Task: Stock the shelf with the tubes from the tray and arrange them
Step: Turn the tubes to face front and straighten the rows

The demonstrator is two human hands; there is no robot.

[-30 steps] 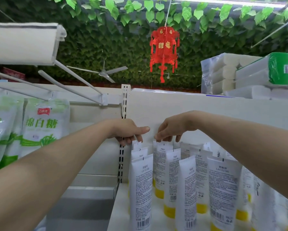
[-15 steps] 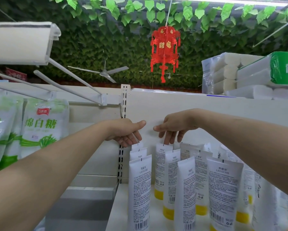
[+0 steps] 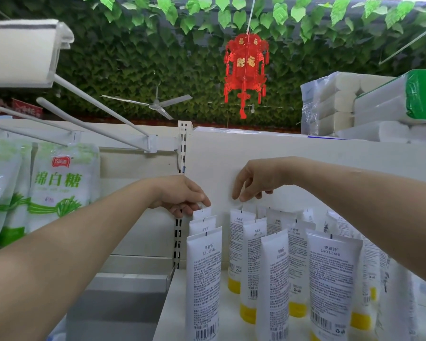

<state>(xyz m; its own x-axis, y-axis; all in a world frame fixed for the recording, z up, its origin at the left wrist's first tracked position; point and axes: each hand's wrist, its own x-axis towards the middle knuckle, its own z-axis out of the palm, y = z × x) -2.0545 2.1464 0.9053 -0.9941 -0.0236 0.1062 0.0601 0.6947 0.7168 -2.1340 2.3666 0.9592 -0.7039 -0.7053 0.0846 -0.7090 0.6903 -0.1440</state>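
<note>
White LAO LI SHI tubes (image 3: 203,279) stand upright on the shelf (image 3: 175,296), yellow caps down and crimped ends up. The left hand (image 3: 180,195) pinches the rearmost left tube (image 3: 202,214) by its crimp. The right hand (image 3: 253,183) hangs loosely curled and holds nothing. The sugar bags (image 3: 59,188) read 绵白糖.

White tubes (image 3: 273,279) with yellow caps stand cap-down in rows on the white shelf (image 3: 167,313), running from its front edge to its back wall. The left hand (image 3: 180,195) pinches the top seam of the rear tube (image 3: 202,214) in the column along the shelf's left edge. The right hand (image 3: 253,180) hangs just above the back of the next column, fingers loosely bent, holding nothing. To the left hang bags of sugar (image 3: 57,190); overhead hangs a red lantern (image 3: 245,70).
</note>
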